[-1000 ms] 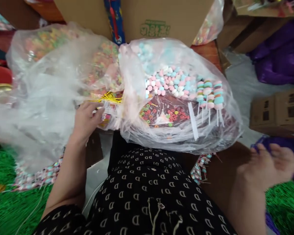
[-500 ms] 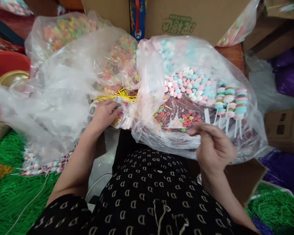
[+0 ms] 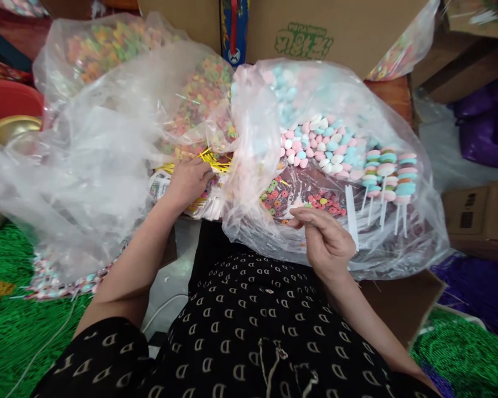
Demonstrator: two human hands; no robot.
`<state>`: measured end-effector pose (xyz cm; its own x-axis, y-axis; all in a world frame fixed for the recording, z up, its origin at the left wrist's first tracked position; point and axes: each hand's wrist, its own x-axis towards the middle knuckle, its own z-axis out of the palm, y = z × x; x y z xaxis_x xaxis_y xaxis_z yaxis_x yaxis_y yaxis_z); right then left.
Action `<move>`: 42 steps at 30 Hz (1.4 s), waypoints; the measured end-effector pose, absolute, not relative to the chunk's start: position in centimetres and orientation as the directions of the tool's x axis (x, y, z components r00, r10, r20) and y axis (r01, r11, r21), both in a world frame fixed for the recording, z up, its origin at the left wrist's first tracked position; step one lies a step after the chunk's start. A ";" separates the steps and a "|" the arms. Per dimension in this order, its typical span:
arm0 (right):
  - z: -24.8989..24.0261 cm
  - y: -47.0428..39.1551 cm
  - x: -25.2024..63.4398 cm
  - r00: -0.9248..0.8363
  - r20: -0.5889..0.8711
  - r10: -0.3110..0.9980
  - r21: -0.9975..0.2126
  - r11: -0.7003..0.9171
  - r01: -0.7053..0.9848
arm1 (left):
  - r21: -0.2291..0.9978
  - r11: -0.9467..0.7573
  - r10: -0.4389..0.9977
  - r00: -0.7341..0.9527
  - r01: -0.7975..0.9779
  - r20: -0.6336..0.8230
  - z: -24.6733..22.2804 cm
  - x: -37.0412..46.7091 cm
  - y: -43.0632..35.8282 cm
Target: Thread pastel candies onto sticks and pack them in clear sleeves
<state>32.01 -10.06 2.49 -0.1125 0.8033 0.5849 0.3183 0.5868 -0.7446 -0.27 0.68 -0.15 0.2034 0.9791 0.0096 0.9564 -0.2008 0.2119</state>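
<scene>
The left hand (image 3: 187, 181) rests palm down on a stack of small printed packets (image 3: 207, 203) at about 10 o'clock from the person's lap, its fingers curled over them right beside a bundle of yellow twist ties (image 3: 213, 161); whether it actually grips a packet or a tie cannot be told. The right hand (image 3: 326, 243) hovers at about 2 o'clock, fingers loosely bent with thumb and forefinger pinched together; anything between them is too small to make out. It sits just in front of a big clear plastic bag (image 3: 398, 127) that holds pastel pink, blue and white candies (image 3: 315, 145), loose coloured ring candies (image 3: 315, 202) and several candy skewers on white sticks (image 3: 388, 177) at 1 o'clock. At 11 o'clock a second clear bag (image 3: 91, 160) bulges with orange and green ring sweets (image 3: 199, 94). Behind both, at 12 o'clock, stands a cardboard box (image 3: 357, 27) with green print. A red basin (image 3: 8, 99) and a gold lid (image 3: 8, 128) lie at 9 o'clock, green tinsel (image 3: 8, 331) at 8 o'clock, a smaller carton (image 3: 477, 213) at 3 o'clock, and purple material (image 3: 485, 127) beyond it
</scene>
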 end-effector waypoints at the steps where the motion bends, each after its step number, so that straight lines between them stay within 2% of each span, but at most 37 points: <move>1: 2.5 -9.9 31.9 -0.130 0.582 0.803 -0.744 0.590 0.316 | 0.250 -0.200 0.980 0.191 0.947 0.061 -0.3 -0.5 0.6; 4: 2.7 -9.4 31.3 -0.147 0.515 0.845 -0.789 0.534 0.303 | 0.406 -0.224 0.950 0.104 0.886 0.295 0.0 -1.3 0.1; 7: 3.4 -8.4 30.2 -0.112 0.318 0.941 -0.910 0.336 0.243 | 0.538 -0.316 0.867 0.008 0.782 0.498 1.2 -0.9 -0.9; 10: 4.3 -6.6 29.0 -0.132 0.111 0.985 -0.987 0.125 0.101 | 0.545 -0.441 0.806 0.048 0.714 0.589 2.5 1.7 -2.1; 12: 4.8 -5.4 28.3 -0.172 0.042 0.984 -0.998 0.047 0.030 | 0.517 -0.506 0.780 0.111 0.690 0.615 2.9 4.3 -2.9; 14: 4.9 -4.5 28.1 -0.155 0.015 0.988 -0.999 0.019 0.028 | 0.489 -0.552 0.764 0.175 0.675 0.622 3.0 6.9 -3.5; 16: 4.7 -4.1 28.4 -0.077 0.013 0.997 -0.998 0.017 0.053 | 0.540 -0.571 0.782 0.212 0.618 0.586 3.0 8.9 -3.9; 18: 4.4 -4.1 29.2 -0.018 0.030 0.999 -0.998 0.031 0.055 | 0.685 -0.549 0.832 0.232 0.479 0.505 3.1 10.2 -4.1; 21: 4.1 -4.5 31.0 -0.050 0.083 0.995 -0.994 0.086 0.063 | 0.905 -0.377 0.890 0.346 0.199 0.295 3.7 11.0 -3.6; 23: 4.1 -4.8 32.1 -0.091 0.108 0.990 -0.990 0.116 0.085 | 0.961 -0.248 0.863 0.478 0.123 0.161 4.1 11.1 -3.1; 26: 4.3 -4.9 33.5 -0.156 0.124 0.980 -0.985 0.140 0.098 | 0.960 -0.223 0.811 0.578 0.170 0.086 4.8 11.4 -2.4; 31: 5.2 -5.1 34.9 -0.329 0.155 0.932 -0.965 0.214 0.150 | 0.903 -0.367 0.777 0.607 0.225 0.164 6.2 12.5 -2.1; 34: 5.2 -5.4 35.6 -0.244 0.145 0.959 -0.942 0.209 0.264 | 0.924 -0.288 0.800 0.593 0.250 0.089 6.4 13.0 -2.2; 37: 4.4 -5.7 36.0 -0.122 0.138 0.983 -0.937 0.169 0.306 | 0.980 -0.090 0.891 0.453 0.176 0.001 5.6 13.1 -2.5; 39: 3.8 -5.8 36.0 -0.088 0.129 0.988 -0.954 0.148 0.262 | 0.993 -0.003 0.927 0.372 0.120 -0.042 4.9 13.0 -2.8; 42: 3.0 -5.8 35.6 -0.074 0.097 0.993 -0.984 0.107 0.146 | 0.993 -0.002 0.945 0.326 0.115 -0.036 4.1 13.1 -3.2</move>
